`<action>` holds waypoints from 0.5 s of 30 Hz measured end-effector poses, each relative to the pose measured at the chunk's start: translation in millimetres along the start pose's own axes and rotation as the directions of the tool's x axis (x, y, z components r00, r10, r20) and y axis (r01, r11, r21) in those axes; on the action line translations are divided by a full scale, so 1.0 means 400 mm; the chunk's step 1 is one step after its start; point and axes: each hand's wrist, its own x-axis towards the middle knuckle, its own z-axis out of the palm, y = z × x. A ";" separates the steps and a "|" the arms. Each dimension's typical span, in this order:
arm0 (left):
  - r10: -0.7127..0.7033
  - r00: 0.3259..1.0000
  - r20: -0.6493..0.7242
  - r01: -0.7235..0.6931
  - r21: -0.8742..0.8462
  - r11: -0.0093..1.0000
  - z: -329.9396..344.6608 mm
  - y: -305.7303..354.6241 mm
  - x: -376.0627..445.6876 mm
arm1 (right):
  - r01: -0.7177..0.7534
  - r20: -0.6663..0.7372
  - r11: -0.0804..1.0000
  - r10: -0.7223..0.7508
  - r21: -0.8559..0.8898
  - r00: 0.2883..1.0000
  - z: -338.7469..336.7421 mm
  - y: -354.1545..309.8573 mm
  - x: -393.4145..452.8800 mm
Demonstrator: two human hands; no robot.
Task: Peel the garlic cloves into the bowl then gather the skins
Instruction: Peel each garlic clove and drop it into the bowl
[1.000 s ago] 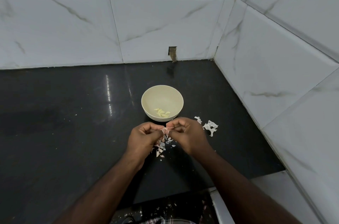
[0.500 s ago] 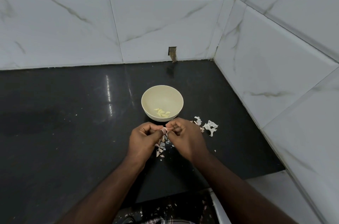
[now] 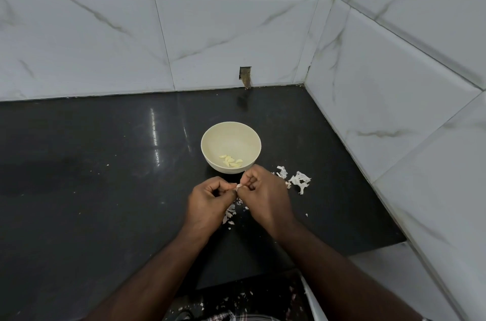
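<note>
both hands are up close together just in front of the bowl (image 3: 210, 148), over the black counter (image 3: 105, 189). the left hand (image 3: 207, 202) has its fingers curled in and is pinching a small garlic clove (image 3: 239, 185) at the thumb tip, and the right hand (image 3: 265, 195) is curled the same way with its fingertips on the other side of that same clove, so both are gripping it between them. only a pale sliver of the clove shows, the rest is hidden by the fingers, so i can't say how much skin is on it.

the bowl is cream coloured, sitting upright on the counter just beyond the knuckles, with a little cluster of peeled cloves (image 3: 231, 161) lying at the bottom, toward the near side.

skins are in two spots: a scatter of small skin bits (image 3: 230, 213) on the counter right under and between the hands, and a bigger white papery skin pile (image 3: 299, 180) just to the right of the right hand, near the bowl's right side but not touching it. a few stray flecks lie further out on the counter.

behind it all is a marble tiled wall (image 3: 236, 31) that wraps round the corner on the right, with a small cut-out hole (image 3: 245, 76) at the base.
</note>
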 end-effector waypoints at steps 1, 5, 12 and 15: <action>-0.004 1.000 0.005 0.004 -0.002 1.000 -0.001 0.000 0.000 | -0.013 0.001 1.000 0.013 0.011 1.000 -0.002 -0.001 0.000; -0.029 0.999 0.028 0.030 -0.031 0.999 -0.009 0.009 -0.004 | -0.046 0.031 0.997 0.044 0.062 0.999 -0.013 -0.002 0.003; -0.141 0.977 0.160 0.178 -0.253 0.951 -0.018 0.019 -0.004 | -0.057 0.067 0.973 0.043 0.223 0.997 -0.027 0.025 0.022; -0.184 0.953 0.242 0.255 -0.304 0.918 -0.018 0.023 -0.008 | -0.057 0.113 0.965 0.028 0.258 0.993 -0.036 0.029 0.022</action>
